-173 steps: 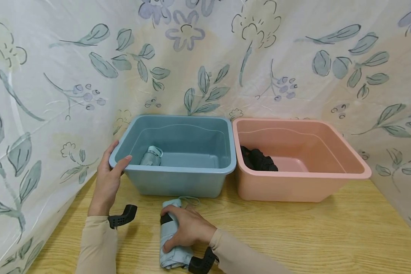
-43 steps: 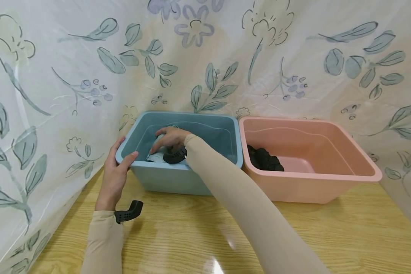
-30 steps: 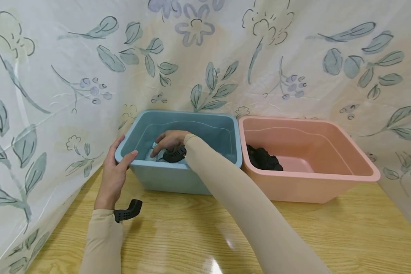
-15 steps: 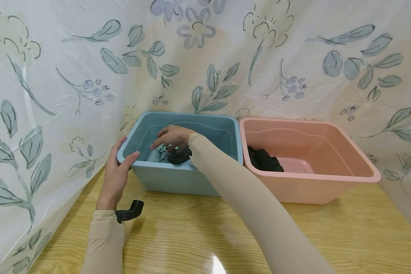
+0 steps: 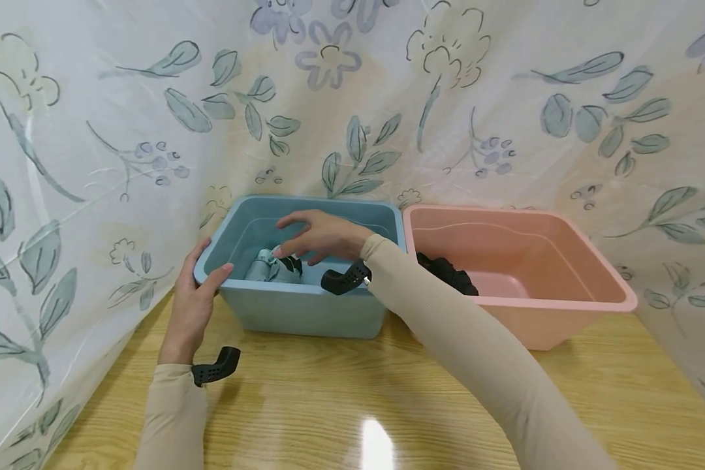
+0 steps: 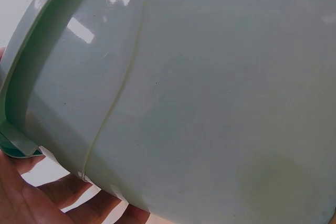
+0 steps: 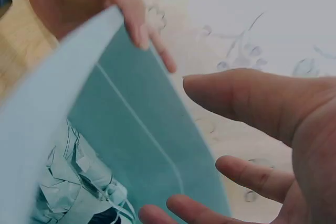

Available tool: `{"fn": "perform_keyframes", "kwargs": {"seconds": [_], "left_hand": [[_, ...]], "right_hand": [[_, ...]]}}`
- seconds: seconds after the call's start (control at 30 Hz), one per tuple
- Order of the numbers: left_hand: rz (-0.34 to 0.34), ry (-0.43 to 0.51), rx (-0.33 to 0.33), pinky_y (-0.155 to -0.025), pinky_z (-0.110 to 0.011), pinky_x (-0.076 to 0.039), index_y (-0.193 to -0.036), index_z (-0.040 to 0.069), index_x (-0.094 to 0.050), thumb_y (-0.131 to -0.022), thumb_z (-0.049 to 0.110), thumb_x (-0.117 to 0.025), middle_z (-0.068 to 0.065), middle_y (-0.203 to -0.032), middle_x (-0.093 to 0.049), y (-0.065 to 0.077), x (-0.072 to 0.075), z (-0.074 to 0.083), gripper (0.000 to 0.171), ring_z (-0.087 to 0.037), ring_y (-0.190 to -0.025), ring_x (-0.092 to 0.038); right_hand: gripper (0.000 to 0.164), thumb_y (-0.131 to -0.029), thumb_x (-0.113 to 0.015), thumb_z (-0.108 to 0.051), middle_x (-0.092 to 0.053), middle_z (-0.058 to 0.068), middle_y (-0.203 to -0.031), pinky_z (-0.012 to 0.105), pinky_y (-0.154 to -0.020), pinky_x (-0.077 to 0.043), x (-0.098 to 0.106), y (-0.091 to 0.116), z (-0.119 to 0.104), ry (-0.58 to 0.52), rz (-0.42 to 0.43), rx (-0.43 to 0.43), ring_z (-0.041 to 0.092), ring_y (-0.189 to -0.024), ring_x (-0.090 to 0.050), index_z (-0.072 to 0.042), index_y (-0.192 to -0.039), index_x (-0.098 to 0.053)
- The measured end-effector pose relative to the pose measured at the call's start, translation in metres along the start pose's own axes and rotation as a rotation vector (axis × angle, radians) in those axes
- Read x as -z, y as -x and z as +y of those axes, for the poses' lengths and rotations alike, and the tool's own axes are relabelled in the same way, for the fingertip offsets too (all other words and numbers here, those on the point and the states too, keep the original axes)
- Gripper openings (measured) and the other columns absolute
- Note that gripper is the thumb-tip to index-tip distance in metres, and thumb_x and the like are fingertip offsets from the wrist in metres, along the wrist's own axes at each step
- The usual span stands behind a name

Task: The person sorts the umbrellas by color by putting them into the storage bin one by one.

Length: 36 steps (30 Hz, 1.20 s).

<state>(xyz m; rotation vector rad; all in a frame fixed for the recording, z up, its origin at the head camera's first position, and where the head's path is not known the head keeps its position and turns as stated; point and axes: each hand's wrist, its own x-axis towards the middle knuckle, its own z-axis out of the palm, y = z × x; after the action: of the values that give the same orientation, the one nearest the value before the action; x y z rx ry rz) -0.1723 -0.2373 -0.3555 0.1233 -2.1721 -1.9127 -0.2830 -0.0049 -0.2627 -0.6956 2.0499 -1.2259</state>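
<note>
My left hand (image 5: pixel 189 307) grips the front left corner of the blue bin (image 5: pixel 305 310), thumb over the front rim and fingers along the side. Above the bin's opening hovers my right hand (image 5: pixel 331 235), fingers spread and holding nothing. Below it, in the bin's left part, lie light blue folded umbrellas (image 5: pixel 262 267), close together, with some black showing on one. The right wrist view shows the crumpled pale blue umbrella fabric (image 7: pixel 68 177) and a cord at the bin's bottom. The left wrist view is filled by the outer wall of the bin (image 6: pixel 199 98).
A pink bin (image 5: pixel 523 323) stands right beside the blue one, with a black crumpled bundle (image 5: pixel 446 273) at its left. Both stand on a wooden table (image 5: pixel 305 398). A floral sheet (image 5: pixel 352 98) hangs behind and at the sides.
My right hand carried a light blue umbrella from the table into the blue bin, let go of it, and has risen and moved right. The left hand has kept its grip.
</note>
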Motion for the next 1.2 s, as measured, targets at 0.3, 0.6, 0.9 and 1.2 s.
{"fn": "perform_keyframes", "kwargs": {"seconds": [0.3, 0.6, 0.9, 1.2], "left_hand": [[0.015, 0.006, -0.009, -0.115, -0.058, -0.025, -0.163, 0.028, -0.018, -0.104, 0.032, -0.056, -0.01, -0.164, -0.019, -0.003, 0.003, 0.0, 0.071, -0.034, -0.142, -0.026], [0.029, 0.011, -0.005, -0.116, -0.058, -0.024, -0.163, 0.027, -0.019, -0.104, 0.032, -0.057, -0.01, -0.164, -0.019, -0.005, 0.007, -0.002, 0.071, -0.034, -0.142, -0.027], [0.032, 0.028, 0.0, -0.116, -0.059, -0.023, -0.163, 0.028, -0.019, -0.104, 0.03, -0.056, -0.011, -0.165, -0.018, -0.005, 0.009, -0.001, 0.07, -0.035, -0.143, -0.025], [0.058, 0.085, 0.009, -0.118, -0.057, -0.021, -0.163, 0.029, -0.02, -0.103, 0.028, -0.059, -0.009, -0.166, -0.018, -0.005, 0.007, -0.001, 0.072, -0.034, -0.145, -0.024]], "right_hand": [[0.062, -0.094, -0.075, -0.019, -0.054, 0.004, -0.14, 0.041, -0.093, -0.053, 0.008, 0.053, 0.006, -0.08, 0.058, 0.144, 0.023, -0.115, -0.063, -0.022, -0.149, -0.048], [0.06, -0.094, -0.075, -0.022, -0.056, 0.001, -0.14, 0.045, -0.102, -0.047, 0.009, 0.111, 0.021, -0.072, 0.118, 0.204, 0.021, -0.124, -0.058, -0.028, -0.148, -0.049], [0.059, -0.094, -0.076, -0.019, -0.058, 0.003, -0.139, 0.043, -0.101, -0.049, -0.001, 0.161, 0.048, -0.105, 0.226, 0.219, 0.023, -0.127, -0.057, -0.026, -0.147, -0.051], [0.064, -0.094, -0.074, -0.014, -0.056, 0.012, -0.141, 0.04, -0.097, -0.052, -0.013, 0.202, 0.087, -0.198, 0.33, 0.213, 0.031, -0.128, -0.055, -0.017, -0.151, -0.045]]}}
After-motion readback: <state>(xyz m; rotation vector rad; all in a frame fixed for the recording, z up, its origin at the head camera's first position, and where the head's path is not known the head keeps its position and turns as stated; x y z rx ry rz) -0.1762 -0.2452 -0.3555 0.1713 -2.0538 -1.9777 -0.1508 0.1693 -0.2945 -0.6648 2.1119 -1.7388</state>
